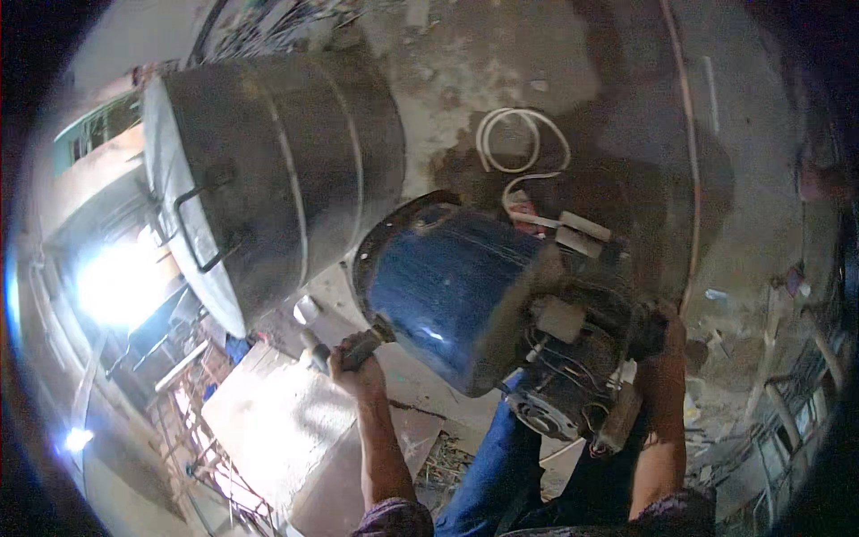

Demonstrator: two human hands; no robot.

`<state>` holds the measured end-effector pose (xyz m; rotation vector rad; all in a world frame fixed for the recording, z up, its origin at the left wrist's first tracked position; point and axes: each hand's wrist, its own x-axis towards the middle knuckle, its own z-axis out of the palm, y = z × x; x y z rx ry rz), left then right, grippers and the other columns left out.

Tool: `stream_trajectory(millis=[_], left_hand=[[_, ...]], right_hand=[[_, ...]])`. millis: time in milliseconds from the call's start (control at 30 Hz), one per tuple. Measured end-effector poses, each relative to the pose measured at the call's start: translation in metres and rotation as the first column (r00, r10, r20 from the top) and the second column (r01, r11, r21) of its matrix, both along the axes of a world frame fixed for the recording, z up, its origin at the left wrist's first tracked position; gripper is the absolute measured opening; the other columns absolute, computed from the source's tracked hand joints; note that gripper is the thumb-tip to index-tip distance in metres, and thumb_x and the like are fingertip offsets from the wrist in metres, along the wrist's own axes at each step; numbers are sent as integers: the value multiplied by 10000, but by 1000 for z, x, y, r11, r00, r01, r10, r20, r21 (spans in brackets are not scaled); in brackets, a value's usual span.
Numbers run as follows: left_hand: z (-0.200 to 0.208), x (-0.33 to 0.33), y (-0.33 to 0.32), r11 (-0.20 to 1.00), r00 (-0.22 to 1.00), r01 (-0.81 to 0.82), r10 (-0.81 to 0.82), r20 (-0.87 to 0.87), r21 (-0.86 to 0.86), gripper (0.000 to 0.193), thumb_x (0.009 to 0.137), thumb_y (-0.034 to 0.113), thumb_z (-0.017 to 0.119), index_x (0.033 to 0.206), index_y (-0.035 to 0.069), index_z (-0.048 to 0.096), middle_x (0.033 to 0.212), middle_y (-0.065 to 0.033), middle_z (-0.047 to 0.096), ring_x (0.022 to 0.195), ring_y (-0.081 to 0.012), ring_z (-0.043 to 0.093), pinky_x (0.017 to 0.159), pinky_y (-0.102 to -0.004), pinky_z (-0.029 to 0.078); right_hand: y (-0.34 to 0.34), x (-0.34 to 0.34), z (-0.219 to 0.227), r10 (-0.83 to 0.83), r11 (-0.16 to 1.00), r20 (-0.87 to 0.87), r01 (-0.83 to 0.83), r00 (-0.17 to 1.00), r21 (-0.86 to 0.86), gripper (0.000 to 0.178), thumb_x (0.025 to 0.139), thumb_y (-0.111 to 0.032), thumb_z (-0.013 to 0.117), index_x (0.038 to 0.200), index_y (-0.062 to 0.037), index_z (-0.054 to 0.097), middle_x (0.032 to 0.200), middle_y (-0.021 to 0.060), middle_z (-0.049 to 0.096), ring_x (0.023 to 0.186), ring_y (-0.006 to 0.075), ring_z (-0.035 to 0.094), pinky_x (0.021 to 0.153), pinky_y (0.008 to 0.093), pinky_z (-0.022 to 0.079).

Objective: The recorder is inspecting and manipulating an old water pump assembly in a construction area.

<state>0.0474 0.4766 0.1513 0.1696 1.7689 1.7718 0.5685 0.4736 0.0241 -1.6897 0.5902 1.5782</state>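
A blue rounded metal tub (447,286) lies on its side in front of me, its dark round flange facing the big drum. A dark, dirty motor assembly (573,358) with loose wires is fixed to its right end. My left hand (356,371) is closed around a dark grey cylindrical handle (363,347) that sticks out beside the tub's lower left side. At the far right end of the motor assembly, my right hand (669,345) grips its dark edge; the fingers are partly hidden there.
A large grey metal drum (268,152) with a handled lid (192,215) lies to the left. White cable (523,139) is coiled on the stained floor (617,80) behind the tub. A pale board (268,430) lies lower left, near a bright light (121,282). Metal pipes (787,412) stand at right.
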Motion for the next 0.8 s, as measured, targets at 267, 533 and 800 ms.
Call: stream_trajectory(millis=[267, 533, 800], left_hand=[[-2, 6, -48, 984, 984, -156, 148, 95, 90, 113, 829, 115, 612, 895, 38, 661, 867, -127, 669, 886, -298, 636, 991, -504, 449], [-3, 14, -76, 976, 964, -215, 207, 166, 31, 108, 847, 128, 615, 893, 32, 631, 879, -118, 674, 900, -290, 634, 997, -493, 448], [3, 16, -51, 950, 935, -311, 305, 183, 2, 106, 868, 100, 599, 913, 11, 562, 831, -112, 624, 861, -282, 616, 942, -452, 485]], right_hand=[[-17, -1, -7, 85, 992, 28, -87, 996, 92, 332, 915, -257, 648, 1147, -23, 607, 966, 138, 653, 793, 246, 665, 646, 375, 564], [19, 9, -8, 166, 986, -3, -166, 986, 10, 350, 936, -262, 651, 1159, 6, 632, 994, 123, 663, 846, 249, 666, 730, 367, 564], [53, 24, -12, 164, 986, 65, -164, 984, -1, 304, 952, -244, 644, 1104, 20, 632, 954, 131, 664, 833, 271, 654, 741, 404, 550]])
